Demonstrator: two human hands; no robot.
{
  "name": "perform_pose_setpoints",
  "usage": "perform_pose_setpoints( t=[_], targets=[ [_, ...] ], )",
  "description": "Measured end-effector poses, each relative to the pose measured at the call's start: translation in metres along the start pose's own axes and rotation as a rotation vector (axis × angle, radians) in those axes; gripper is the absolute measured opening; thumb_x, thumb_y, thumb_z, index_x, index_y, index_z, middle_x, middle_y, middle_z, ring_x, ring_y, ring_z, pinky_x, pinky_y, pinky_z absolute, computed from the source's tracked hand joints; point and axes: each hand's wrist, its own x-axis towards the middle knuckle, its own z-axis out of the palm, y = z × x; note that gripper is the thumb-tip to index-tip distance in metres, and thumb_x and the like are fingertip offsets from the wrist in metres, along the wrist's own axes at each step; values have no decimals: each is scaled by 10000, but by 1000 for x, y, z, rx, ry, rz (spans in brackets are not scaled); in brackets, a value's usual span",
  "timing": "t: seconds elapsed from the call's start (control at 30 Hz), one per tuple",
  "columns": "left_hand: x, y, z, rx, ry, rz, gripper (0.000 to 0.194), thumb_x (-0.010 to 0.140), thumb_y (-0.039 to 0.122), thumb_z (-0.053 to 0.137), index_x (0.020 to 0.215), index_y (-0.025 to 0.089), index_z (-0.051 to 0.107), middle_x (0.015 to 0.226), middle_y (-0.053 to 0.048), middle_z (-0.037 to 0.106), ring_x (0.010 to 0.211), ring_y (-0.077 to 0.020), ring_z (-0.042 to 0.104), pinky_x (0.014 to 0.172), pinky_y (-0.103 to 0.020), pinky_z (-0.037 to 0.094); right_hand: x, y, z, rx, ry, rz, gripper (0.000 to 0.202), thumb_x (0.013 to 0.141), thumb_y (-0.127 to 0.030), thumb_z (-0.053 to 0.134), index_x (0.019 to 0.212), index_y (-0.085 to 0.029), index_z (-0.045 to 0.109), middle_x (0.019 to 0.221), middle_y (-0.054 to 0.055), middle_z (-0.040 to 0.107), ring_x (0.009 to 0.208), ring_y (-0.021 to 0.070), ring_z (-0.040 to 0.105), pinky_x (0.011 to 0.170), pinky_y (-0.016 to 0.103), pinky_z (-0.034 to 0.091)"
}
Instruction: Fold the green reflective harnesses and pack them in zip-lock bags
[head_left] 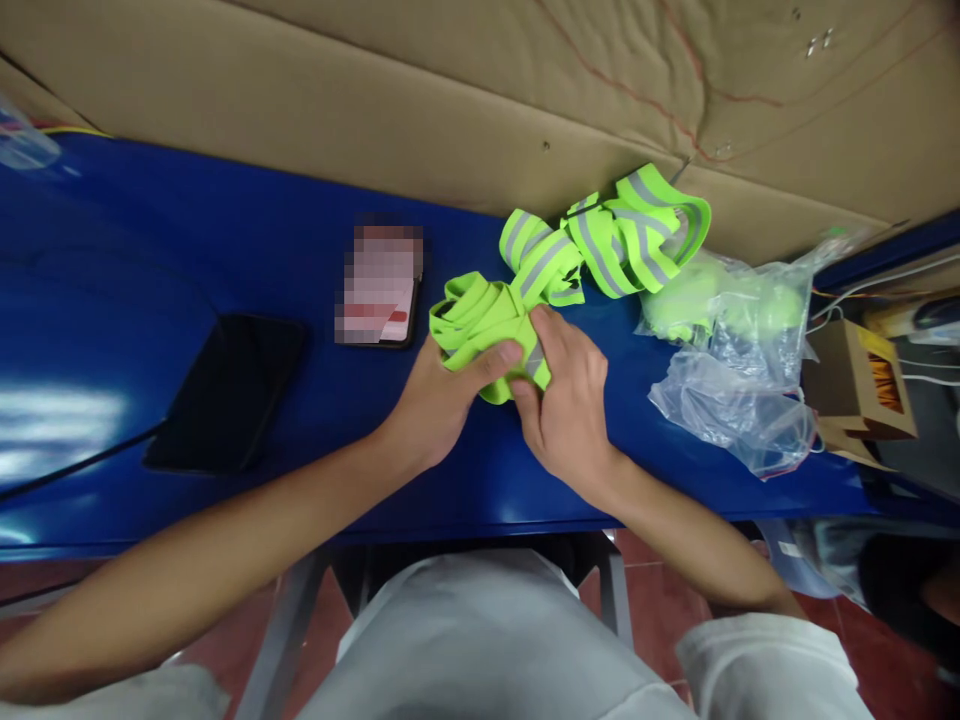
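A bunched neon-yellow reflective strap [484,320] with grey stripes is held between both hands above the blue table. My left hand [442,400] is closed round its left and lower side, the thumb pressed across the front. My right hand [570,390] grips the right side of the same bundle, thumb below and fingers on top; part of the strap is hidden by the fingers. Just behind the bundle, more loops of reflective strap [600,245] lie against the brown panel, partly touching the held piece.
A phone-like device with a blurred screen [379,285] lies left of the hands, and a black phone or tablet [225,395] with a cable farther left. Clear plastic bags [735,410], some holding neon material, lie at right beside an open cardboard box [862,385]. A brown padded panel [337,110] borders the back.
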Motion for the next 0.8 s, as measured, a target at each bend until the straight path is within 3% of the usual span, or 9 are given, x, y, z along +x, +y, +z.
perform_pose_setpoints(
  t=[0.1,0.2,0.27,0.33,0.4,0.47,0.53,0.67,0.8],
  targets=[
    [4,3,-1,7,-8,-15,398,784,360,902,1131,243,748,1187,-23,773,1105,-199,732,973,-294,610,8,-4,-17,0,-150,-46,737,1069,-468,478,1686,-224,158,1664,190,394,1546,348,391,1228,580,384],
    [6,3,-3,12,-56,-66,447,752,383,921,1139,228,759,1151,-43,782,1051,-227,750,933,-327,639,2,2,-63,-4,-228,-61,705,1057,-482,500,1681,-266,254,1701,127,359,1569,358,362,1271,579,338],
    [5,2,-4,13,-100,-126,482,703,381,951,1117,217,766,1097,-42,786,1000,-231,756,875,-328,650,-24,19,-103,-129,-23,104,695,1026,-464,560,1665,-342,315,1696,30,385,1567,386,355,1288,574,317],
    [1,0,-4,11,-160,-188,519,666,361,972,1117,209,763,1068,-42,785,976,-232,755,833,-316,647,-66,47,-144,-304,441,364,540,1024,-409,556,1559,-442,490,1569,-47,538,1454,363,512,1189,505,453],
    [-4,-3,-4,-2,-244,-242,561,642,306,985,1141,209,750,1078,-44,782,967,-216,751,816,-284,634,-113,79,-175,-524,783,441,492,905,-329,746,1353,-519,674,1323,-29,709,1269,338,656,986,467,573],
    [-10,-6,-2,-37,-345,-299,592,614,233,995,1142,217,728,1074,-34,778,941,-183,747,801,-247,617,-149,105,-192,-503,688,645,423,869,-294,799,1238,-497,756,1168,22,764,1165,339,717,946,446,581],
    [-17,-11,1,-63,-452,-352,598,584,161,998,1101,219,703,1030,-13,767,899,-153,737,802,-232,605,-163,117,-188,-242,507,834,304,842,-300,832,1134,-382,820,1033,75,783,976,329,770,830,442,613],
    [-27,-18,7,-19,-592,-449,640,556,131,1000,1074,211,634,978,-11,750,881,-160,729,815,-273,603,-132,95,-136,283,554,834,128,829,-374,849,934,-386,777,732,9,712,523,204,681,512,343,570],
    [-32,-18,11,88,-670,-502,588,571,204,1006,1039,188,650,1009,-44,760,945,-202,739,858,-315,600,-89,41,-78,595,441,800,165,1015,-418,607,1156,-399,690,1078,-14,787,942,248,802,837,432,684]
  ],
)
